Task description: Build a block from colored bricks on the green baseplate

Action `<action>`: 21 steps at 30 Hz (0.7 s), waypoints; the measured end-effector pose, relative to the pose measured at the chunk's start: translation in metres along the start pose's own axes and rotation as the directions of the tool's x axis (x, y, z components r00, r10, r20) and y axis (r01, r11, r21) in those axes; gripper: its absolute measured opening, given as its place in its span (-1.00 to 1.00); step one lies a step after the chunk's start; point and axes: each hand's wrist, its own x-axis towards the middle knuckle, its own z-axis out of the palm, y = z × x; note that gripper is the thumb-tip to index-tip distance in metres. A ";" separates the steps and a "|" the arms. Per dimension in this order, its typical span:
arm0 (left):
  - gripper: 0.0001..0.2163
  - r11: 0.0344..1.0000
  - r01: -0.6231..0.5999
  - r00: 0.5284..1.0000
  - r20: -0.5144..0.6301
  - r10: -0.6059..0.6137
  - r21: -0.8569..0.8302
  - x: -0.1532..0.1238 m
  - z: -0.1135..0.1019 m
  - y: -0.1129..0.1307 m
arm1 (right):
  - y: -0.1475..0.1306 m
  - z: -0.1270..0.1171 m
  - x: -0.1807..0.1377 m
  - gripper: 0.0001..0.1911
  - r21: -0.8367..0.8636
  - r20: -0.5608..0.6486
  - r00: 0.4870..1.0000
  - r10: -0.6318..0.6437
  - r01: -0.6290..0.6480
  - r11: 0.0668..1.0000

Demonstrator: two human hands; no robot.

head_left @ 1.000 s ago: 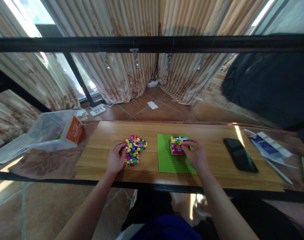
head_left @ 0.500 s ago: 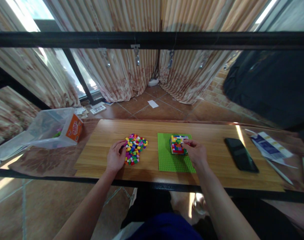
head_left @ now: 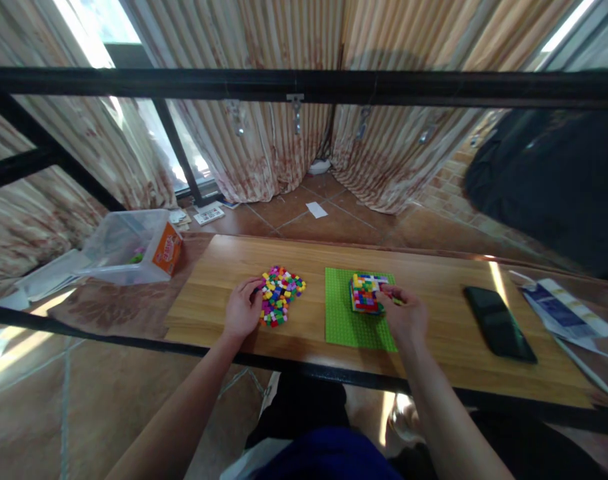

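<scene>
A loose pile of small multicoloured toy bricks (head_left: pixel 279 300) lies on the wooden tabletop. My left hand (head_left: pixel 244 310) rests at its left edge with curled fingers touching the bricks; whatever the fingertips may hold is hidden. To the right, a low rectangular block built of coloured bricks (head_left: pixel 365 297) sits on a green studded baseplate (head_left: pixel 341 327). My right hand (head_left: pixel 405 319) reaches over the baseplate's right side, thumb and fingers pinched together at the block's right end. A small yellow-green patch shows between those fingers, too small to name.
A black phone (head_left: pixel 499 323) lies on the tabletop (head_left: pixel 444 353) to the right, with a printed packet (head_left: pixel 564 307) and a white pen-like stick (head_left: pixel 584 367) beyond it. A clear plastic box (head_left: pixel 129 257) with an orange label stands at the left. A dark bar (head_left: pixel 304 87) crosses beyond the table.
The whole view has shifted, so most things appear farther right. My right fingers have slid slightly toward the block's right end. My left hand stays at the pile.
</scene>
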 end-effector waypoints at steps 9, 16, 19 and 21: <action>-0.80 0.999 0.033 0.999 0.001 -0.033 0.014 -0.002 -0.002 0.006 | -0.052 0.037 -0.053 -0.77 -0.026 0.347 0.831 -0.435 0.472 0.881; -0.81 0.999 0.040 0.999 0.000 -0.040 0.009 -0.003 -0.001 0.006 | -0.053 0.093 -0.067 -0.74 -0.098 0.569 0.694 -0.441 0.590 0.802; -0.80 0.999 0.045 0.999 -0.004 -0.045 0.004 -0.003 0.000 0.006 | -0.054 0.104 -0.064 -0.77 -0.147 0.602 0.666 -0.441 0.636 0.758; -0.80 0.999 0.045 0.999 -0.005 -0.045 0.002 -0.004 0.000 0.005 | -0.054 0.109 -0.064 -0.78 -0.193 0.611 0.664 -0.432 0.654 0.732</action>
